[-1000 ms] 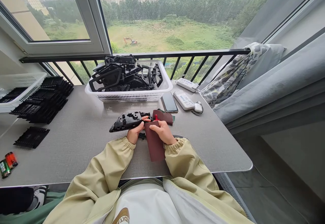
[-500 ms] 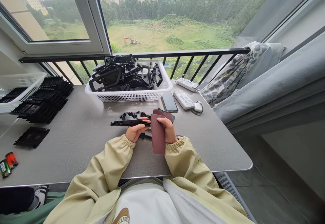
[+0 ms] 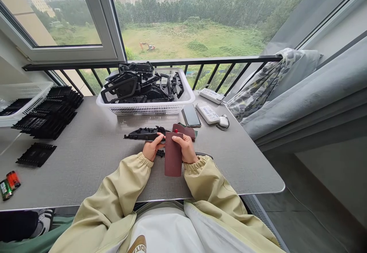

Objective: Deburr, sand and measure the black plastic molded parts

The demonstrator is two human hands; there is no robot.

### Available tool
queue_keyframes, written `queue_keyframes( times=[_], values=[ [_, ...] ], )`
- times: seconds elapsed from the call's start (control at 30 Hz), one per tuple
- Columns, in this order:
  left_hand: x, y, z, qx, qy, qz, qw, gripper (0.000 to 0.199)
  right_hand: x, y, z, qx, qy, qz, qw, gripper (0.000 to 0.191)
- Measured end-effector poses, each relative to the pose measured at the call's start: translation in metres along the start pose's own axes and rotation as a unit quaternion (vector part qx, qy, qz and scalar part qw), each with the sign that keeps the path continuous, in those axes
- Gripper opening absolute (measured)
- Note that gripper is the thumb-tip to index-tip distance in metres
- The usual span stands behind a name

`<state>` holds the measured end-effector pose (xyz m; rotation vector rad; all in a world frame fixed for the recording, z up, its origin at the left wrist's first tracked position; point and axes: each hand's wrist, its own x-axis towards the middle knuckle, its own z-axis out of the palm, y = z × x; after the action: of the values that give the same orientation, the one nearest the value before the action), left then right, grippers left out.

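Between the fingers of my left hand (image 3: 153, 148) is a long black plastic part (image 3: 142, 134), which points out to the left above the table. My right hand (image 3: 185, 147) pinches a dark red sheet (image 3: 173, 157), thumb on its face, and the sheet hangs upright in front of the part's right end. Behind the right hand lies another dark red sheet (image 3: 187, 131) with a green edge and a small red object beside it. Another black piece (image 3: 160, 153) shows partly under my hands.
A white basket (image 3: 149, 109) heaped with black parts stands at the back. Stacked black panels (image 3: 46, 115) and a second white basket (image 3: 37, 92) are left, batteries (image 3: 10, 185) front left. A phone (image 3: 191, 115) and white devices (image 3: 207, 113) lie back right.
My right hand and the dark red sheet have moved slightly left, over the part's right end. The black part has tilted a little, and the small red object has come into view.
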<state>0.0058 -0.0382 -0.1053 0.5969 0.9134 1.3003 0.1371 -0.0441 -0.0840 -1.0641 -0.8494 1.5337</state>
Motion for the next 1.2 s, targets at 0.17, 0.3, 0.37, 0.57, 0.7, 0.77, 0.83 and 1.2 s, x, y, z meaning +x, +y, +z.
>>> queue_keyframes(
  times=[0.17,0.3,0.37,0.57,0.7,0.77,0.83,1.2],
  values=[
    [-0.001,-0.003,-0.005,0.052,-0.021,0.053,0.997,0.040,0.002,0.002,-0.002,-0.066,-0.001,-0.015,0.998,0.025],
    [-0.002,-0.004,-0.009,0.115,-0.037,0.070,0.990,0.046,0.001,0.001,-0.001,-0.106,-0.010,-0.017,0.994,0.025],
    [-0.002,-0.004,-0.009,0.135,-0.039,0.070,0.988,0.049,0.001,0.000,-0.001,-0.122,-0.012,-0.017,0.992,0.026],
    [-0.003,-0.004,-0.008,0.140,-0.041,0.081,0.986,0.052,0.002,-0.002,-0.003,-0.139,0.002,-0.023,0.990,0.026],
    [-0.003,-0.005,-0.008,0.144,-0.046,0.077,0.985,0.051,0.002,-0.001,-0.003,-0.141,-0.005,-0.017,0.990,0.026],
    [-0.002,-0.005,-0.009,0.138,-0.044,0.076,0.987,0.051,0.002,-0.001,-0.002,-0.138,0.000,-0.018,0.990,0.026],
    [-0.002,-0.006,-0.010,0.129,-0.042,0.076,0.988,0.051,0.001,-0.002,-0.001,-0.132,0.004,-0.020,0.991,0.025],
    [-0.001,-0.005,-0.007,0.049,-0.047,0.048,0.996,0.042,0.002,-0.008,-0.003,-0.042,-0.001,0.027,0.999,0.023]
  ],
)
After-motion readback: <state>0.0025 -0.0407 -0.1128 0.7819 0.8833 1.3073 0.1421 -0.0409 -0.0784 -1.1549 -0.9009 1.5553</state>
